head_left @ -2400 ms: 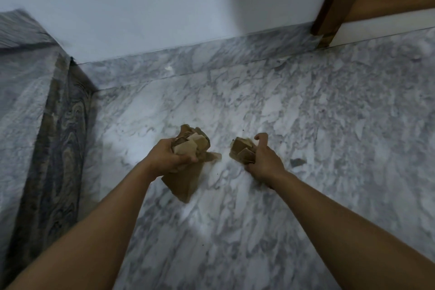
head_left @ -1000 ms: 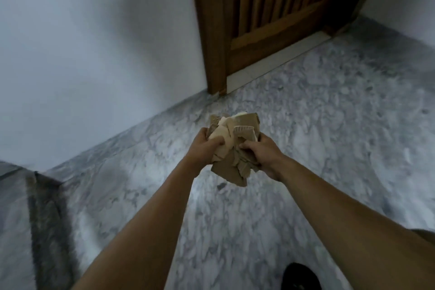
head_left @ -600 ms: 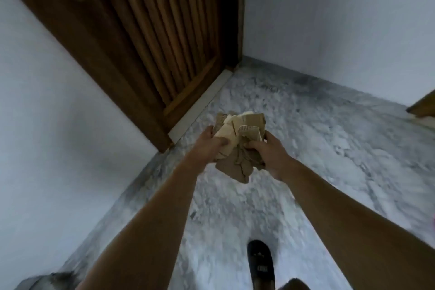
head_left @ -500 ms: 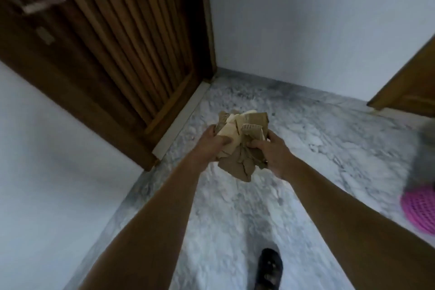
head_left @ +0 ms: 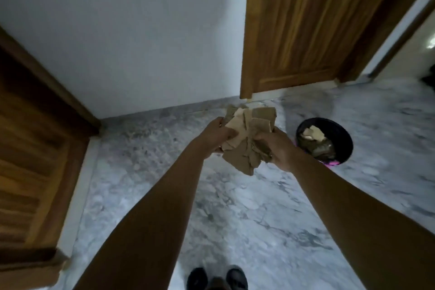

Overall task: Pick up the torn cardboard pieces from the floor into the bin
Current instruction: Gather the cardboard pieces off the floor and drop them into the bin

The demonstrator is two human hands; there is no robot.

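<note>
A bunch of torn brown cardboard pieces (head_left: 247, 139) is held in front of me, well above the marble floor. My left hand (head_left: 215, 136) grips the bunch from the left and my right hand (head_left: 277, 148) grips it from the right. The bin (head_left: 348, 146), round with a dark liner and a pink base, stands on the floor just right of my right hand. Several cardboard scraps (head_left: 314, 135) lie inside it.
A wooden door (head_left: 299, 23) stands behind the bin and another wooden door (head_left: 30, 148) runs along the left. A white wall (head_left: 141, 30) lies between them. My dark shoes (head_left: 216, 279) show at the bottom edge on the grey marble floor (head_left: 247, 207).
I brought the two handfuls together into one bunch and lifted it. The view swung right past the left door, and the bin came fully into view beside my right hand.
</note>
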